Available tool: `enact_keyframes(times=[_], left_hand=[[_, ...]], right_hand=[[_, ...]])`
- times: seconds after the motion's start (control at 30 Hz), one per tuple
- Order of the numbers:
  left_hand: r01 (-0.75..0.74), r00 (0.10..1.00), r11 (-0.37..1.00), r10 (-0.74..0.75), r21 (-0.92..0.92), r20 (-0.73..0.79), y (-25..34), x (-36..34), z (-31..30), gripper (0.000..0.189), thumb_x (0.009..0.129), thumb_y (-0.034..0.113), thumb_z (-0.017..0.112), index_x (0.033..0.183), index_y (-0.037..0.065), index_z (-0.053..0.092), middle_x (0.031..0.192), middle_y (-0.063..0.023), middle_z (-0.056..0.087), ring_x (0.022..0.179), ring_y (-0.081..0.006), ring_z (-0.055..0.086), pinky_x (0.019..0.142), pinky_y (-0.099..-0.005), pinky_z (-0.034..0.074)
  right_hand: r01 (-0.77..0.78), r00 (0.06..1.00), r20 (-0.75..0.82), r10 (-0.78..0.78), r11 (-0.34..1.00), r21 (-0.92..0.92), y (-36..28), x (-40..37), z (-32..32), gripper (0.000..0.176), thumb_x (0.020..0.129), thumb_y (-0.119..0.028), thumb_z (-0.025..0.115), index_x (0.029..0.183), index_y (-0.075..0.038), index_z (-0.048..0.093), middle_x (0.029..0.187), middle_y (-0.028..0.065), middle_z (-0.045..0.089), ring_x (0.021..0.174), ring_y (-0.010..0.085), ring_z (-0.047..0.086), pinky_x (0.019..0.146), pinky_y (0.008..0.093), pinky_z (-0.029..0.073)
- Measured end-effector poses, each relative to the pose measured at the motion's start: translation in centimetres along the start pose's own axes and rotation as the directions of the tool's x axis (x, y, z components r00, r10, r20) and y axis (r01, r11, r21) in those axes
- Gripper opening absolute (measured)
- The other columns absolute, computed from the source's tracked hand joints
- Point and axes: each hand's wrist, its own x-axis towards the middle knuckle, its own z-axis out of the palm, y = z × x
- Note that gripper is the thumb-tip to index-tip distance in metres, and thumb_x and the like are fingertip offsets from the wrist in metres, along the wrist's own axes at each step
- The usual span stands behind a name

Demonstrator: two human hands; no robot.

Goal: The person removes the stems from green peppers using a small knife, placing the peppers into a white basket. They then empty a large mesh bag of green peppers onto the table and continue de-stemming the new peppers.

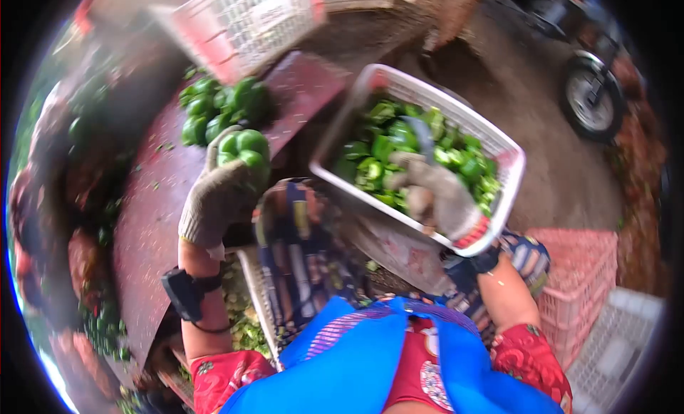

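My left hand (217, 193), in a knitted glove, is closed around a green bell pepper (246, 149). Just beyond it, more whole green bell peppers (221, 107) lie in a pile on a reddish board (157, 214). My right hand (438, 189), also gloved, grips a knife with a curved grey blade (422, 137) that points away from me. That hand is over a white plastic crate (514, 179) holding many cut pieces of green pepper (381, 143). The glove covers most of the knife's handle.
Behind the board stands a pink and white crate (249, 22). Pink (577, 278) and white (616, 350) crates stand at my right. A motorbike wheel (591, 97) is at the upper right. Below my left forearm, a container (253, 293) holds pepper scraps.
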Motion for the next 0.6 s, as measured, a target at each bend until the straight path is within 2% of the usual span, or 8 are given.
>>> enact_keyframes(times=[0.07,0.2,0.27,0.33,0.37,0.53,0.57,0.6], left_hand=[[0.221,0.969,0.975,-0.22,0.002,0.116,0.2,0.2,8.1,0.072,0.089,0.011,0.07,0.155,0.005,0.041,0.129,-0.0125,0.063,0.106,-0.0229,0.067,0.093,-0.0326,0.055],[0.094,0.936,0.804,-0.272,0.588,0.222,-5.4,2.4,14.9,0.094,0.084,0.025,0.085,0.161,0.003,0.035,0.13,-0.0136,0.065,0.111,-0.0194,0.066,0.095,-0.0326,0.054],[0.171,0.937,0.829,-0.304,0.532,0.172,-6.2,2.8,17.2,0.093,0.085,0.026,0.086,0.158,-0.003,0.037,0.13,-0.0132,0.066,0.113,-0.0178,0.065,0.097,-0.0321,0.053],[0.368,0.862,0.93,-0.34,-0.004,0.375,-10.0,4.2,17.3,0.077,0.09,0.025,0.082,0.152,-0.003,0.046,0.126,-0.0112,0.067,0.111,-0.0152,0.064,0.098,-0.0318,0.053],[0.391,0.836,0.92,-0.363,0.019,0.411,-10.6,4.3,17.1,0.059,0.095,0.023,0.076,0.144,0.0,0.054,0.122,-0.0088,0.068,0.108,-0.0166,0.066,0.096,-0.0329,0.054],[0.532,0.823,0.829,-0.457,-0.171,0.338,-11.4,4.7,15.8,0.054,0.096,0.024,0.072,0.143,0.004,0.054,0.124,-0.0072,0.068,0.108,-0.0206,0.067,0.089,-0.0339,0.057],[0.498,0.847,0.846,-0.426,-0.19,0.32,-11.4,4.9,15.7,0.053,0.096,0.023,0.071,0.141,0.004,0.055,0.122,-0.0073,0.067,0.105,-0.0204,0.066,0.09,-0.0339,0.056],[0.464,0.868,0.861,-0.393,-0.21,0.304,-11.5,5.2,15.7,0.052,0.095,0.023,0.071,0.14,0.003,0.055,0.119,-0.0074,0.067,0.102,-0.0201,0.066,0.09,-0.0339,0.056]], right_hand=[[0.059,0.99,0.11,-0.09,0.964,0.259,1.6,0.5,0.6,0.071,0.105,-0.048,0.06,0.155,-0.001,0.041,0.122,0.0112,0.066,0.063,0.0054,0.059,0.036,0.0214,0.046],[0.187,0.982,-0.026,-0.187,0.941,0.281,3.9,0.8,-0.3,0.057,0.101,-0.033,0.068,0.145,-0.002,0.05,0.094,0.0068,0.066,0.042,0.0095,0.051,0.031,0.0244,0.038],[0.243,0.969,-0.104,-0.226,0.951,0.19,5.5,1.6,-1.5,0.057,0.101,-0.032,0.068,0.146,-0.004,0.049,0.09,0.0074,0.065,0.037,0.0111,0.047,0.03,0.0252,0.036],[0.265,0.953,-0.196,-0.23,0.948,0.176,6.5,2.2,-2.4,0.056,0.101,-0.033,0.067,0.146,-0.006,0.048,0.091,0.0087,0.065,0.037,0.0118,0.047,0.031,0.0256,0.037],[0.283,0.94,-0.243,-0.24,0.946,0.16,7.3,2.1,-2.4,0.055,0.102,-0.032,0.067,0.146,-0.006,0.048,0.092,0.0089,0.065,0.037,0.0119,0.047,0.031,0.0257,0.037],[0.464,0.843,-0.221,-0.491,0.87,-0.164,6.7,2.9,-2.3,0.05,0.103,-0.028,0.068,0.145,-0.006,0.053,0.11,0.0098,0.07,0.09,0.0213,0.072,0.081,0.0342,0.061],[0.374,0.904,-0.165,-0.394,0.917,-0.14,5.3,1.8,-2.6,0.05,0.101,-0.025,0.069,0.144,-0.005,0.056,0.12,0.0146,0.071,0.121,0.0288,0.066,0.107,0.0371,0.05],[0.371,0.881,-0.148,-0.449,0.85,-0.374,4.6,1.4,-3.0,0.053,0.099,-0.024,0.071,0.145,-0.004,0.055,0.121,0.0172,0.071,0.12,0.0307,0.066,0.106,0.0371,0.051]])
